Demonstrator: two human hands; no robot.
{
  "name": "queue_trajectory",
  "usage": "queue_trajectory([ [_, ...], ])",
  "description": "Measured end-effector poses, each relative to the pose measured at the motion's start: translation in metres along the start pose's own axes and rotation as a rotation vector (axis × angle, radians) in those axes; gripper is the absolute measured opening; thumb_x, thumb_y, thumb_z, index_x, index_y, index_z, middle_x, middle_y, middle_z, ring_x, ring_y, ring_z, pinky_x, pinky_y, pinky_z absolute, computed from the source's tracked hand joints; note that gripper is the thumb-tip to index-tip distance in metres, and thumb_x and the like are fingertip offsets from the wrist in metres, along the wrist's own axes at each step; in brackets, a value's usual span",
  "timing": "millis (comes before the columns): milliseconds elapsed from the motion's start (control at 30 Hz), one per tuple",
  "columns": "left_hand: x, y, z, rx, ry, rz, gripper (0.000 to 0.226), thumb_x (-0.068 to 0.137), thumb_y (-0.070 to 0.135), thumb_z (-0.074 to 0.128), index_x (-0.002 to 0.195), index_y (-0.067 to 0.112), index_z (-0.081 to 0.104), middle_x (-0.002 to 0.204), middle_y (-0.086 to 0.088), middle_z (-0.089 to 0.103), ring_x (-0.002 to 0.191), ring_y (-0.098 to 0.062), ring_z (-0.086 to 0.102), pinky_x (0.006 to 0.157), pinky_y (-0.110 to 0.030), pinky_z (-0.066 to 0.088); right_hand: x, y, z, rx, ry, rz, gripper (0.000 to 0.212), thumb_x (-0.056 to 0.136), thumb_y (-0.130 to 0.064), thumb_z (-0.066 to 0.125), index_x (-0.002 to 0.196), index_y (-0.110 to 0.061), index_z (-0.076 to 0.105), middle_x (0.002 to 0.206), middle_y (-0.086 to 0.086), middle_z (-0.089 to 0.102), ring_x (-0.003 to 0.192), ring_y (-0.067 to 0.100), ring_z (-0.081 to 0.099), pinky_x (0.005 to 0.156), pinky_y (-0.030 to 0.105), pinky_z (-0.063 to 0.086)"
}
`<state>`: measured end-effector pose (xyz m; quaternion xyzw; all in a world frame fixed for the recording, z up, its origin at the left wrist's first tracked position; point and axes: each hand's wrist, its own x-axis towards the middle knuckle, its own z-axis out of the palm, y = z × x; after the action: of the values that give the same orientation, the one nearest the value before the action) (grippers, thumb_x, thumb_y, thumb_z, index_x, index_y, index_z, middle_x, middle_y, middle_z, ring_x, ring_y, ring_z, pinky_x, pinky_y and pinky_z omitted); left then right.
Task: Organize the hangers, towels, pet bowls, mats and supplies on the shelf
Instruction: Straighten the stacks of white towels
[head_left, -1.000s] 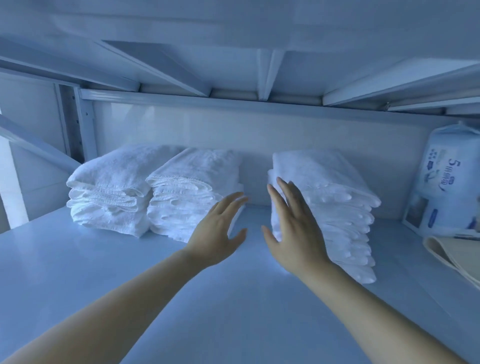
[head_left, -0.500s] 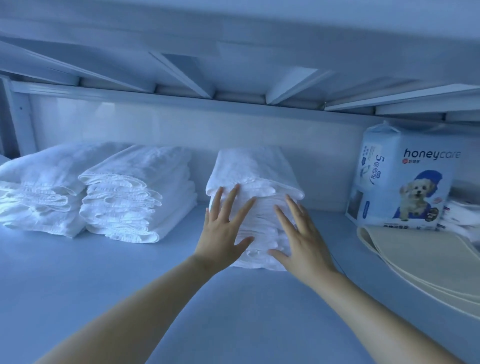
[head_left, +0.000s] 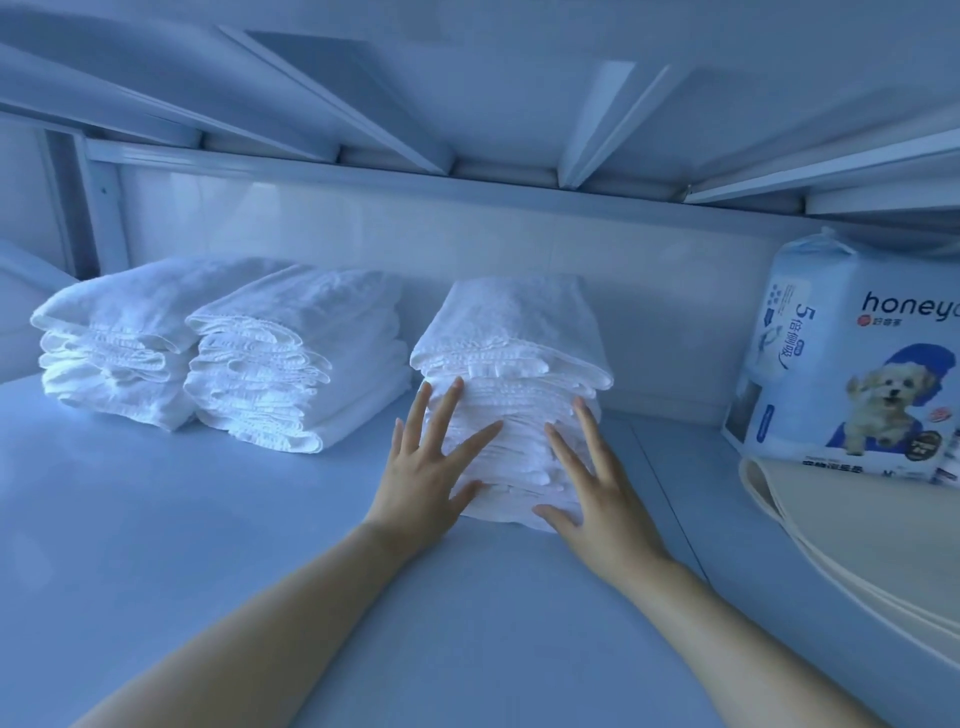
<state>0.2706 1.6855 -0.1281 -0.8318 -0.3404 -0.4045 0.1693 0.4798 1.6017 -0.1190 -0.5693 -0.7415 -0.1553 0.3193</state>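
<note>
Three stacks of folded white towels stand on the shelf board (head_left: 208, 519). The left stack (head_left: 119, 343) and the middle stack (head_left: 291, 358) touch each other near the back wall. The right stack (head_left: 514, 374) stands apart from them in the centre. My left hand (head_left: 426, 467) presses flat on that stack's front left side with straight spread fingers. On the front right side my right hand (head_left: 597, 493) presses the same way. Neither hand grips anything.
A blue and white pet pad pack (head_left: 852, 374) with a dog picture stands at the right against the wall. Beige mats (head_left: 852, 540) lie stacked in front of it. The upper shelf's underside (head_left: 467, 93) with metal braces hangs low overhead.
One second ago my hands were by the stack's side, the right one on it. Now both palms press its front, and the stack sits squarer and nearer the middle stack.
</note>
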Motion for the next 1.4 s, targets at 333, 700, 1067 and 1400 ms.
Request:
queue_trajectory([
  [333,0.005,-0.007,0.004,0.056,0.016,-0.01,0.075,0.072,0.018,0.078,0.135,0.036,0.044,0.154,-0.011,0.014,0.14,-0.038,0.014,0.097,-0.047,0.044,0.019,0.011,0.019,0.039,0.049,-0.096,0.091,0.076,-0.016,0.076,0.144,-0.03,0.017,0.157,-0.004,-0.012,0.133,0.024,0.041,0.069,0.014,0.039],
  [700,0.011,-0.031,0.012,0.062,0.04,-0.055,0.066,0.061,0.017,0.084,0.12,0.028,0.057,0.127,-0.006,0.047,0.116,-0.024,0.04,0.091,-0.037,0.048,0.061,0.01,0.053,0.089,0.055,-0.097,0.089,0.078,-0.011,0.073,0.143,-0.031,0.015,0.155,-0.009,-0.014,0.141,0.022,0.026,0.084,0.024,0.05],
  [1067,0.02,-0.053,0.013,-0.005,0.009,-0.08,0.046,0.062,0.019,0.084,0.103,0.031,0.066,0.112,0.007,0.046,0.097,-0.014,0.051,0.048,-0.021,0.043,0.045,0.015,0.041,0.1,0.104,-0.003,0.064,0.081,-0.023,0.071,0.138,-0.03,0.043,0.155,-0.02,0.0,0.138,0.007,0.026,0.088,0.023,0.043],
  [1400,0.015,-0.055,0.012,-0.169,-0.099,-0.298,0.032,0.087,0.019,0.062,0.116,0.031,0.057,0.113,0.015,0.036,0.111,-0.014,0.044,0.066,-0.035,0.051,0.045,0.012,0.046,0.101,0.14,0.075,0.059,0.077,-0.021,0.075,0.12,-0.042,0.04,0.136,-0.007,0.022,0.122,0.018,0.044,0.068,0.031,0.054],
])
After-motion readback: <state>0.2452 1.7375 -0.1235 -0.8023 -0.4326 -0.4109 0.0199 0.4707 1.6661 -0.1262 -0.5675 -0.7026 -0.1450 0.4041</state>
